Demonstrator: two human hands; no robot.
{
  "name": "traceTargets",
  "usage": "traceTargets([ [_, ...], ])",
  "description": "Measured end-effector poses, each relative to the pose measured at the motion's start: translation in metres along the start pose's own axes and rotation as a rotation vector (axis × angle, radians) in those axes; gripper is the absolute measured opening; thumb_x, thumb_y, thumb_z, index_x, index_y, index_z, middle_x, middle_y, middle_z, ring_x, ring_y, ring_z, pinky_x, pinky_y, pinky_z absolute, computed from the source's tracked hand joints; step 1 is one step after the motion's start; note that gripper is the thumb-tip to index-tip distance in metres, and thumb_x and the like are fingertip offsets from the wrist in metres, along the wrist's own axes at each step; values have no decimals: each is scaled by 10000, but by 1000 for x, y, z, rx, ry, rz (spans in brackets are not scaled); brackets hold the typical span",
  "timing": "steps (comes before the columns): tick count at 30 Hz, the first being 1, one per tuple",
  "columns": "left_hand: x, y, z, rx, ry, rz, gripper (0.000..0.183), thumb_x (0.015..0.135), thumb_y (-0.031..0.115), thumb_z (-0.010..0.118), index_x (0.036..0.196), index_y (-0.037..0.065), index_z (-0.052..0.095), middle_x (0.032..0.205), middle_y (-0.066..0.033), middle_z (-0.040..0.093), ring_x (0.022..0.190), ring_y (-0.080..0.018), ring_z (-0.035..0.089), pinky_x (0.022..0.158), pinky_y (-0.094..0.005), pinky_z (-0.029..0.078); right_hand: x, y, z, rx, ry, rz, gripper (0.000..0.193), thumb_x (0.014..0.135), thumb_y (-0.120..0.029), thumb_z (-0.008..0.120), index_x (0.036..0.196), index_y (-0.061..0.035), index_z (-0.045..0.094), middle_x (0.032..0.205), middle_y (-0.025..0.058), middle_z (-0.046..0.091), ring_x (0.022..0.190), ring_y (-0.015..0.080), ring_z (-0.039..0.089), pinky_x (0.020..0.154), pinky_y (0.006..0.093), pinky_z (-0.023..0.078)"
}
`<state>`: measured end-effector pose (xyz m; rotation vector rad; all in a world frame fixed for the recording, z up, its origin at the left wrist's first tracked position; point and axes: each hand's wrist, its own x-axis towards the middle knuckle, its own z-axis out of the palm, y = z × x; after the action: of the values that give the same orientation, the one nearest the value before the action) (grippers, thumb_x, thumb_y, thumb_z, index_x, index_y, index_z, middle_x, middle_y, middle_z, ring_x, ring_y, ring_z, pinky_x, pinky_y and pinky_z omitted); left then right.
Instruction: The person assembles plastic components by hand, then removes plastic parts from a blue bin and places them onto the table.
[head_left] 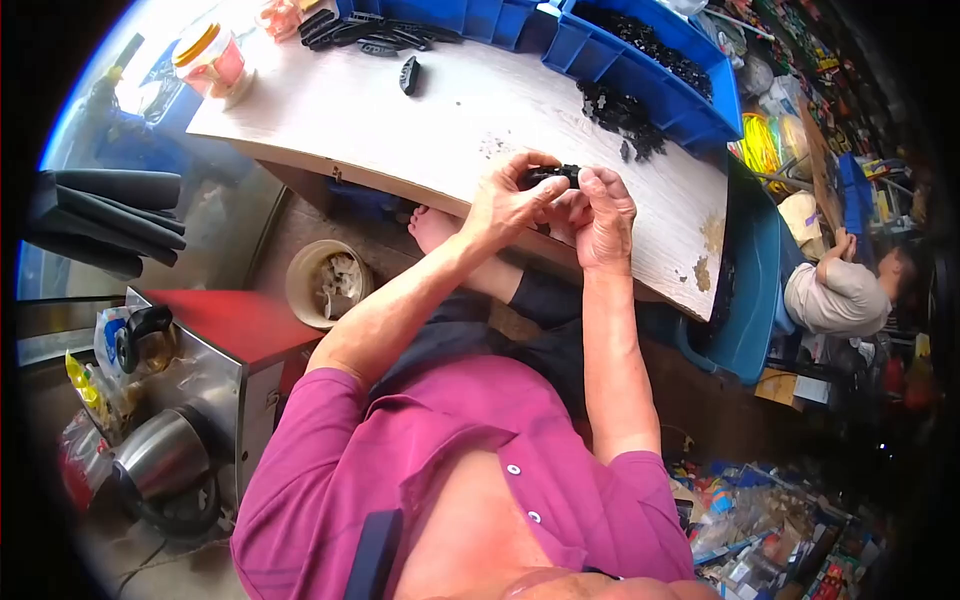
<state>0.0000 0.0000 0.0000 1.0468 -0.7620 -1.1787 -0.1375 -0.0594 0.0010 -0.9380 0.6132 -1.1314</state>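
My left hand [503, 203] and my right hand [606, 222] meet above the near edge of a whitish worktop [440, 125]. Between them they pinch a small black plastic part [569, 172], mostly covered by fingers; its exact kind cannot be made out. Thumb and fingertips of both hands are closed on it. Just beyond my right hand, a heap of small black pieces [622, 118] lies on the worktop beside a blue bin [632, 82] filled with similar pieces. Farther left lie a single black curved part [409, 76] and a pile of longer black parts [365, 34].
A lidded jar [213, 66] stands at the worktop's far left. Below are a waste bucket [297, 287], a red-topped cabinet [235, 318] and a steel kettle [165, 452]. A teal tub [752, 300] adjoins the right end. Another person [838, 295] sits at far right.
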Motion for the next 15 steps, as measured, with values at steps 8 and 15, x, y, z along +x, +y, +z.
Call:
traceTargets([
  [8,1,9,0,-21,-130,-6,302,876,190,739,1089,18,612,792,-16,648,627,-50,572,510,-203,465,1,1,-5,-51,22,64,120,836,-98,755,921,-62,680,734,19,664,527,79,559,489,194,413],
  [15,6,15,-2,-50,-174,-86,234,889,116,694,1075,5,605,800,-25,655,603,-64,581,526,-210,493,5,-2,-8,-59,17,108,127,834,-102,763,921,-60,680,734,23,674,510,77,546,496,194,429],
])
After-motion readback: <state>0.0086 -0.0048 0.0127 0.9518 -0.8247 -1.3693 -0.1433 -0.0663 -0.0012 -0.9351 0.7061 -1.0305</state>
